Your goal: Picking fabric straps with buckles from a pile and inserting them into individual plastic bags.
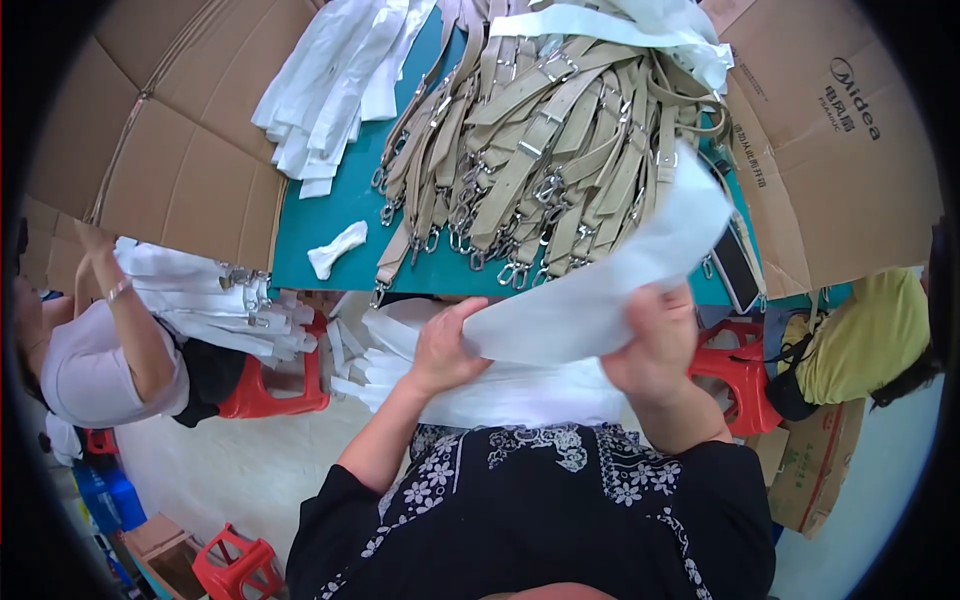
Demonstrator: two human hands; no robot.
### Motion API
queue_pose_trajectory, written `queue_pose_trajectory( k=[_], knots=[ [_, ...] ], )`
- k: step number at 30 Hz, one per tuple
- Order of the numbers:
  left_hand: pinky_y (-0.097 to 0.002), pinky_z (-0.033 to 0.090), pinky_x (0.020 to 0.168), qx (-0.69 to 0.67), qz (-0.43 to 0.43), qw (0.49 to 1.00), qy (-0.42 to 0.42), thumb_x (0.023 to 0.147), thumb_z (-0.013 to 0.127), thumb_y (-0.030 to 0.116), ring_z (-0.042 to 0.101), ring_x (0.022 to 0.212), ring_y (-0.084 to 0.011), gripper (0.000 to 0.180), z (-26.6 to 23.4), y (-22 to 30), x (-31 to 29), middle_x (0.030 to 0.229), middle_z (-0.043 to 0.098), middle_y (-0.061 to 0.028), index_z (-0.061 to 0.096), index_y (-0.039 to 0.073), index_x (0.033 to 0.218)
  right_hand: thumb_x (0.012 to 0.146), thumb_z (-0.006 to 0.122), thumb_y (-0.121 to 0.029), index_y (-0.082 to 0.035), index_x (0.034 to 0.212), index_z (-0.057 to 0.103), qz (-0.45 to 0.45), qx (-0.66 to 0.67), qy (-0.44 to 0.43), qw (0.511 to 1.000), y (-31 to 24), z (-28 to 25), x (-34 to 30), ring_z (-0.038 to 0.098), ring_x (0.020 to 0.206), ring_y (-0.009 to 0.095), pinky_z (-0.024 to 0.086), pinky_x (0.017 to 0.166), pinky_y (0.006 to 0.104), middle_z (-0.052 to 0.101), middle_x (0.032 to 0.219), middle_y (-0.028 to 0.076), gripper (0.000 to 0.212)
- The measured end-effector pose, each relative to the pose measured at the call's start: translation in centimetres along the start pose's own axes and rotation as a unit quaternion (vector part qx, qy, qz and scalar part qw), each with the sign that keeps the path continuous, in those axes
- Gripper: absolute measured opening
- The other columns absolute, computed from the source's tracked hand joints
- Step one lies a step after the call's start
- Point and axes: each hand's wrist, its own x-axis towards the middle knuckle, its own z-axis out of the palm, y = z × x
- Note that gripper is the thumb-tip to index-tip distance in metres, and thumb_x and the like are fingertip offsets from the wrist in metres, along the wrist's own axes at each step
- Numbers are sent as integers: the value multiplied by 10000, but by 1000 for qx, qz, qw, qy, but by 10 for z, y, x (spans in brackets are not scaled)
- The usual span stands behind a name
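Note:
A long white strip of thin, soft material (585, 300) stretches between my hands above my lap. My left hand (447, 348) is closed on its left end, thumb on top. My right hand (655, 345), somewhat smeared by motion, grips it further right, and the free end curls up beyond toward the table. Under my hands, several more white strips (520, 398) lie across my lap. Ahead on the green table (330, 215) lies a big heap of beige straps (570, 130) with silver metal clasps, many pointing toward me.
White strips (345, 75) are piled at the table's far left, near a crumpled white piece (338, 250). A dark phone-like object (738, 270) lies at the right edge. Cardboard boxes (190, 130) flank the table. People sit left (110, 350) and right (870, 335); red stools (735, 375) stand nearby.

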Motion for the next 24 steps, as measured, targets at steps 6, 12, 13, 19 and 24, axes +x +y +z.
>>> queue_pose_trajectory(
  k=[6, 12, 13, 19, 24],
  knots=[
    [-265, 437, 611, -182, -169, 956, -154, 672, 716, 175, 548, 676, -122, 190, -60, -74, -28, 694, 597, -38, 638, 17, 744, 895, 477, -146, -32, 1109, 478, -81, -32, 99, 991, -24, -38, 19, 597, 892, 192, 468, 820, 358, 596, 1002, 83, 242],
    [-231, 337, 498, -131, -312, 941, -5, 756, 590, 130, 418, 581, -49, 190, -177, -64, -71, 587, 455, 55, 531, 13, 619, 855, 539, -116, -45, 1060, 525, 150, -46, 161, 974, 35, -69, 16, 599, 878, 159, 491, 736, 307, 610, 976, 54, 217],
    [-231, 303, 472, -113, -276, 954, 45, 741, 590, 125, 382, 545, -47, 194, -196, -74, -86, 567, 419, 59, 508, 26, 595, 847, 552, -119, -44, 1063, 524, 183, -47, 141, 972, 43, -71, 13, 601, 868, 158, 500, 700, 295, 610, 974, 55, 231],
    [-208, 368, 553, 15, -277, 931, 236, 780, 591, 102, 410, 640, -59, 104, -330, -27, -137, 724, 452, 15, 493, 65, 786, 813, 598, -100, -29, 1034, 532, 231, -27, 62, 971, 63, -43, 25, 612, 775, 140, 483, 575, 229, 619, 928, 63, 241],
    [-239, 413, 659, 336, -369, 861, 103, 797, 592, 176, 505, 776, -130, 233, -333, 113, -64, 910, 536, -30, 532, 18, 957, 804, 636, -156, -15, 887, 612, 249, -160, -36, 955, 64, -19, 40, 562, 683, 91, 457, 587, 236, 624, 787, 27, 165]
  ],
)
